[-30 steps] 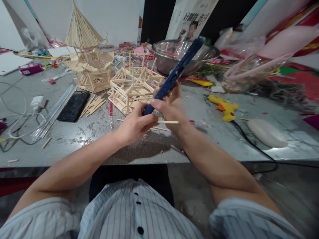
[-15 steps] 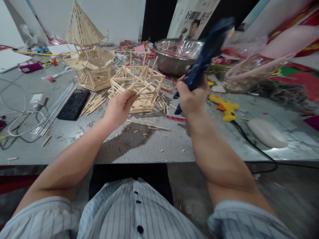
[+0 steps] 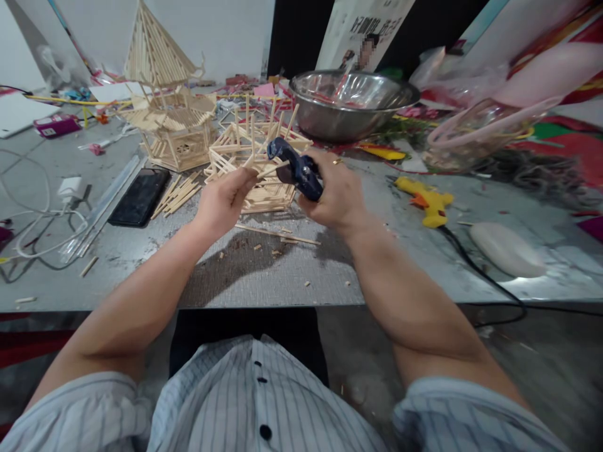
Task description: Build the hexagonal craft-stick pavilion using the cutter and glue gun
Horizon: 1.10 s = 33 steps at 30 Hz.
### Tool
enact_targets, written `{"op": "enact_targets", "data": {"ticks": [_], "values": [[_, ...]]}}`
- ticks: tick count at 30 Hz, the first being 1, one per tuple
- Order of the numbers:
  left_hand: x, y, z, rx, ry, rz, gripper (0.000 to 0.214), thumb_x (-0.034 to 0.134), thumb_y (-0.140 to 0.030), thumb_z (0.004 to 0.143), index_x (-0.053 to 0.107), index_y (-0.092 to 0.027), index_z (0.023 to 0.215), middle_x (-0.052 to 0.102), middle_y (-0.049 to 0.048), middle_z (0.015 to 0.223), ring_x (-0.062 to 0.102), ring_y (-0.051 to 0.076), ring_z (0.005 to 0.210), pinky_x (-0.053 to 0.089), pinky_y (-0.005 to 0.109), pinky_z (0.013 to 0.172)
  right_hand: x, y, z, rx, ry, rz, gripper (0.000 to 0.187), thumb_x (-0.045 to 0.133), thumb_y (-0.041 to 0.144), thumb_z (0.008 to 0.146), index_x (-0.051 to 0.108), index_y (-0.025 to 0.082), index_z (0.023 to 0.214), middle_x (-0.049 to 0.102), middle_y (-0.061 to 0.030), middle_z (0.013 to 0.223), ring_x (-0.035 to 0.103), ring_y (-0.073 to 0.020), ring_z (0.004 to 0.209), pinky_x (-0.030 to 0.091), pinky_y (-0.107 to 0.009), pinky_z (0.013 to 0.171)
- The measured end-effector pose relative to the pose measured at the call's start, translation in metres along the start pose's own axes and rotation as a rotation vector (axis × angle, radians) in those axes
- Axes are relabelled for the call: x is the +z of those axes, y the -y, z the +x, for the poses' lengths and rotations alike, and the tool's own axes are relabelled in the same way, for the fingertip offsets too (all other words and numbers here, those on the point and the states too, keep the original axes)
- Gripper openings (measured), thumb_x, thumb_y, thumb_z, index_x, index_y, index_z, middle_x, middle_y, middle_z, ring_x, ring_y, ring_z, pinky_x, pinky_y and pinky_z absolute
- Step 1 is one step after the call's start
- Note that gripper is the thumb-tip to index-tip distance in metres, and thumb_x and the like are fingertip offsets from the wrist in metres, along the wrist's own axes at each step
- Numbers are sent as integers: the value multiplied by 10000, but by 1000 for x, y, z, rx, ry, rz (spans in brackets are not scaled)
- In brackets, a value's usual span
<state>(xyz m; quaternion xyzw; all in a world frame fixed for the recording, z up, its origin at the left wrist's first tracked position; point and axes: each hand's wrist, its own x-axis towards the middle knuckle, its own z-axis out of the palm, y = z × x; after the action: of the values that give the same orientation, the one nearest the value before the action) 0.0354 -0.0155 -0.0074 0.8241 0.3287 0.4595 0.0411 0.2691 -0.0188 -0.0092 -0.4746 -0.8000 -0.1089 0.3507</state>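
Note:
My left hand (image 3: 227, 199) pinches a thin wooden stick (image 3: 273, 169) that points right toward the head of a dark blue cutting tool (image 3: 296, 169). My right hand (image 3: 335, 194) is closed round that tool's handles, its jaws at the stick's tip. Just behind both hands stands a half-built stick frame (image 3: 257, 162). A finished stick pagoda (image 3: 162, 94) rises behind it to the left. Cut stick pieces (image 3: 277, 235) lie on the grey table (image 3: 264, 270) below my hands.
A steel bowl (image 3: 351, 103) sits at the back. A yellow glue gun (image 3: 424, 201) with a black cord and a white oval object (image 3: 506, 250) lie right. A black phone (image 3: 139, 198), loose sticks (image 3: 179, 194) and a white charger with cables (image 3: 70, 191) lie left.
My right hand swung the blue tool from raised at the right down and left, so its jaws now meet the stick. My left hand stayed near the frame with the stick.

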Motion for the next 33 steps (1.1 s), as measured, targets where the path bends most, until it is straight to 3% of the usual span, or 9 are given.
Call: {"op": "enact_targets", "data": {"ticks": [5,10,15,22,33], "values": [[0,-1,1,44,14,8,415,333,-449,1013,650,-181,999,702,60,875,677,155,835,500,254,689,-1,2,-1,22,40,-14,614,536,318,716,473,183,1312,638,-128,1204,633,-318,1049,527,-478,844],[-1,-4,1,15,35,13,361,364,-391,1000,654,-176,1002,720,69,889,692,169,838,505,262,680,-3,5,-1,66,49,30,652,565,344,679,507,209,1315,656,-113,1178,633,-319,1063,527,-467,858],[-2,-5,2,-76,67,5,280,416,-358,978,660,-222,992,720,51,911,690,174,876,519,266,713,-4,5,-1,77,68,22,683,582,325,657,510,168,1318,660,-129,1183,636,-350,1061,523,-493,854],[-2,-4,1,-14,50,13,333,392,-348,984,664,-162,1028,721,77,929,688,175,863,514,260,727,-6,6,0,111,97,25,600,603,327,659,552,214,1245,677,-103,1156,642,-338,1047,512,-465,851],[-2,-7,1,-70,83,105,304,412,-328,972,668,-176,1033,722,63,882,670,161,804,469,231,662,-5,9,2,170,92,-31,426,609,323,656,606,212,1066,710,-102,955,676,-306,879,501,-413,751]]}}
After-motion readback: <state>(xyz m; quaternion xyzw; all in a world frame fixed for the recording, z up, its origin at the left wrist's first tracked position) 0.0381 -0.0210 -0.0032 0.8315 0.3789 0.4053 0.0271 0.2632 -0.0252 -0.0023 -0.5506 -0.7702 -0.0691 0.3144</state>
